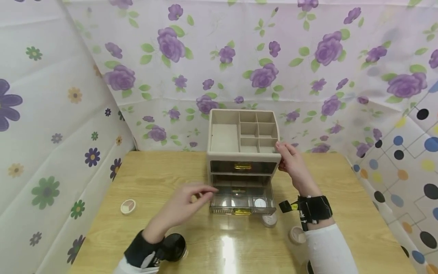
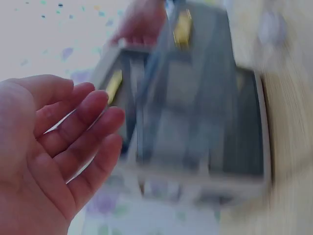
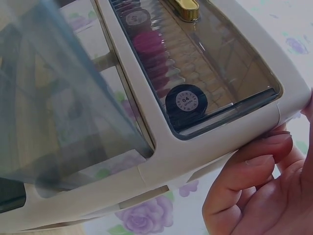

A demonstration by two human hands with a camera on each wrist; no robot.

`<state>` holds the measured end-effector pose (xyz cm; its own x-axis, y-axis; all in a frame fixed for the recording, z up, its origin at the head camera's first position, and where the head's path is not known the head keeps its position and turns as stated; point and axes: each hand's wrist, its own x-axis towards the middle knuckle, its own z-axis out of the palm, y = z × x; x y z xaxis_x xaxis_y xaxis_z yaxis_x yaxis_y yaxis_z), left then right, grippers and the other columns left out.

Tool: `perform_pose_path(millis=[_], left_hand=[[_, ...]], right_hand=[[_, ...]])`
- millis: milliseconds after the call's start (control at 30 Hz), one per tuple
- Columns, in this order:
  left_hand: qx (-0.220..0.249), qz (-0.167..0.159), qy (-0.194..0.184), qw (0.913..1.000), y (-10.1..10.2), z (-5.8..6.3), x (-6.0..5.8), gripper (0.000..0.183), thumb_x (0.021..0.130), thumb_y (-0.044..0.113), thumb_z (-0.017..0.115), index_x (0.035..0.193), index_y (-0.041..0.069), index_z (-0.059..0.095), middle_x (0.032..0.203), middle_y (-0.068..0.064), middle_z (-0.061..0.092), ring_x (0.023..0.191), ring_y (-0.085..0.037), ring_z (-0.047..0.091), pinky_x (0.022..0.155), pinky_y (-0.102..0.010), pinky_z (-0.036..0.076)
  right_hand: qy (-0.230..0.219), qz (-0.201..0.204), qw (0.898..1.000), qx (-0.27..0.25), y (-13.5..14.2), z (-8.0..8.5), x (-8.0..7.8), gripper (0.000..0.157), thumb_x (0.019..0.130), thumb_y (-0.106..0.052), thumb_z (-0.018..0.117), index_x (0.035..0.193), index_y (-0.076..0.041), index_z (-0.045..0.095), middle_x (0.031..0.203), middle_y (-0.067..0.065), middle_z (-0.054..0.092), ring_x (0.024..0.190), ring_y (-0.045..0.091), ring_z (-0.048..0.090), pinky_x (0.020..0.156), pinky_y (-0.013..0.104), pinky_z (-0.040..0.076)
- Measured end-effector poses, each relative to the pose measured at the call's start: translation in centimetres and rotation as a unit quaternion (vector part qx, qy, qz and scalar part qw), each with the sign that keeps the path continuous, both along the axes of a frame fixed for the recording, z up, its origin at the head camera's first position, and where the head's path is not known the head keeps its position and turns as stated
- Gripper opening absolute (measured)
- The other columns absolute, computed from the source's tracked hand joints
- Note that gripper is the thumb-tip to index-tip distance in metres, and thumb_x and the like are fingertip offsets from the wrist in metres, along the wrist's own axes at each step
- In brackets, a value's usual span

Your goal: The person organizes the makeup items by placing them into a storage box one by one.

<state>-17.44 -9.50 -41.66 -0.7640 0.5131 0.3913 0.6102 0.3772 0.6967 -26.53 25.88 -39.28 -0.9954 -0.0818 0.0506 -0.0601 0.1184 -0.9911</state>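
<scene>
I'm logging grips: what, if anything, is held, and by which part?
The right hand holds the organizer by its upper right side; the left hand, nothing.

Head view: looks forward and down from above the tabletop (image 1: 164,171); widest and farthest back, taking in the organizer (image 1: 224,140), left hand (image 1: 183,205), right hand (image 1: 294,163) and flowered cloth (image 1: 212,34).
Left wrist view: looks past the left hand's palm and fingers, close at the left of frame, toward the organizer; turned well off level.
Right wrist view: nearest to the organizer; faces the drawer front at a slant, right hand at lower right.
Organizer and right hand: shared by all three views.
Left hand: shared by head and left wrist.
</scene>
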Motion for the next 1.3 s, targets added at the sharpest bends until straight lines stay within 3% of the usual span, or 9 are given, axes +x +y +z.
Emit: perform_pose_path(millis=[233,433,567,700,900,1100,1300], left_hand=[[-0.013,0.135,-0.018,0.9907,-6.6,-2.5,-0.1,0.022,0.100,0.022,0.062,0.121,0.021,0.068,0.110,0.008,0.067,0.092,-0.008,0.061,0.072,-0.038,0.056],[-0.054,0.236,-0.014,0.9702,-12.5,-5.6,-0.3,0.029,0.101,0.024,0.060,0.127,0.012,0.065,0.112,-0.005,0.066,0.098,-0.018,0.059,0.074,-0.046,0.054],[-0.065,0.283,-0.016,0.9568,-15.9,-6.6,-0.1,0.035,0.100,0.022,0.061,0.131,0.004,0.061,0.111,-0.014,0.065,0.100,-0.027,0.059,0.076,-0.052,0.052],[-0.065,0.304,-0.030,0.9501,-18.7,-6.7,0.2,0.045,0.100,0.020,0.062,0.136,-0.005,0.052,0.118,-0.026,0.058,0.107,-0.039,0.053,0.082,-0.060,0.047],[-0.090,0.312,-0.108,0.9398,-21.4,-7.7,0.1,0.067,0.098,0.028,0.064,0.146,-0.009,0.035,0.137,-0.039,0.037,0.123,-0.057,0.033,0.095,-0.075,0.030],[-0.126,0.295,-0.165,0.9327,-22.3,-9.1,-0.1,0.085,0.093,0.039,0.069,0.150,-0.008,0.027,0.141,-0.041,0.034,0.124,-0.059,0.032,0.096,-0.075,0.031],[-0.161,0.284,-0.158,0.9320,-22.7,-10.4,-0.6,0.097,0.083,0.047,0.078,0.148,-0.008,0.032,0.133,-0.040,0.040,0.118,-0.054,0.039,0.095,-0.071,0.034]], right_hand=[[-0.009,0.002,1.000,0.007,0.2,0.2,0.2,0.048,0.099,-0.056,0.051,0.115,-0.012,0.055,0.084,0.002,0.059,0.068,0.011,0.052,0.062,0.027,0.044],[-0.007,0.003,1.000,0.007,0.2,0.1,0.1,0.047,0.099,-0.056,0.051,0.112,-0.011,0.055,0.082,0.002,0.058,0.067,0.011,0.051,0.061,0.026,0.043],[-0.006,0.002,1.000,0.006,0.2,0.0,0.0,0.046,0.099,-0.056,0.051,0.110,-0.011,0.055,0.081,0.002,0.058,0.066,0.011,0.050,0.061,0.027,0.043],[-0.007,0.001,1.000,0.009,0.2,0.0,0.0,0.045,0.099,-0.056,0.051,0.109,-0.012,0.055,0.081,0.001,0.058,0.066,0.011,0.051,0.061,0.027,0.044],[-0.013,0.002,1.000,0.013,0.1,0.2,0.0,0.046,0.099,-0.057,0.051,0.107,-0.012,0.055,0.079,0.001,0.058,0.065,0.012,0.051,0.063,0.029,0.044],[-0.016,0.005,1.000,0.017,0.4,0.0,0.1,0.046,0.099,-0.056,0.050,0.106,-0.011,0.053,0.077,0.001,0.057,0.065,0.013,0.050,0.062,0.029,0.044],[-0.013,0.006,1.000,0.007,0.2,-0.1,-0.3,0.048,0.099,-0.057,0.051,0.109,-0.011,0.055,0.076,0.000,0.059,0.064,0.012,0.050,0.062,0.028,0.044]])
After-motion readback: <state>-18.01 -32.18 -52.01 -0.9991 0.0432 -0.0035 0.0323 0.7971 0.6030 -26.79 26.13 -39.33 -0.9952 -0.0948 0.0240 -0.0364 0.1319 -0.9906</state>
